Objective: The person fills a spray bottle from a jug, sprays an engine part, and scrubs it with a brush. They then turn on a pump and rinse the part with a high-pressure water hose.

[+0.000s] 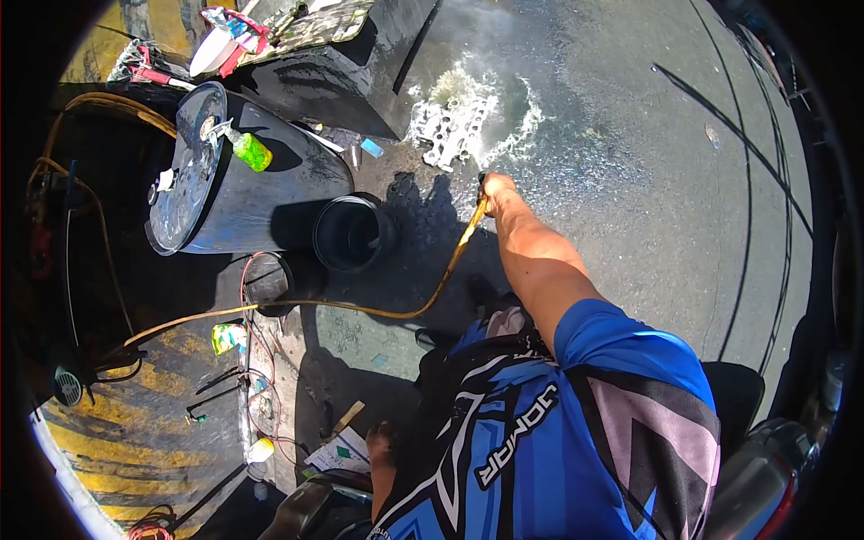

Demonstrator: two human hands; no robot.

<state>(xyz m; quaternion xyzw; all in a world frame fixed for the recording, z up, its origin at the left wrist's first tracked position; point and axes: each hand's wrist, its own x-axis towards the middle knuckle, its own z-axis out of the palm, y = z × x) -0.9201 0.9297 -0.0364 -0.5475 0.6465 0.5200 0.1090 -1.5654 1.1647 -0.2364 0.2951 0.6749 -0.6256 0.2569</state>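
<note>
At the top middle, my right hand [497, 191] is wrapped round the end of a yellow hose [461, 247], at a dark nozzle. White spray and foam cover the wet pavement just beyond it, around a pale metal part [443, 133] with several holes. From my hand the hose curves down and runs off to the left. My left hand [380, 443] hangs low beside my body, in shadow; its fingers are too dark to make out. Near it lie a printed sheet [345, 452] and a wooden-handled tool [347, 418].
A blue drum [270, 189] carries a green spray bottle [251, 151]. Beside it is a black bucket [351, 234]. A dark box [333, 81] stands at the top. Part of a motorcycle [765, 477] is at the lower right. Cables cross the pavement.
</note>
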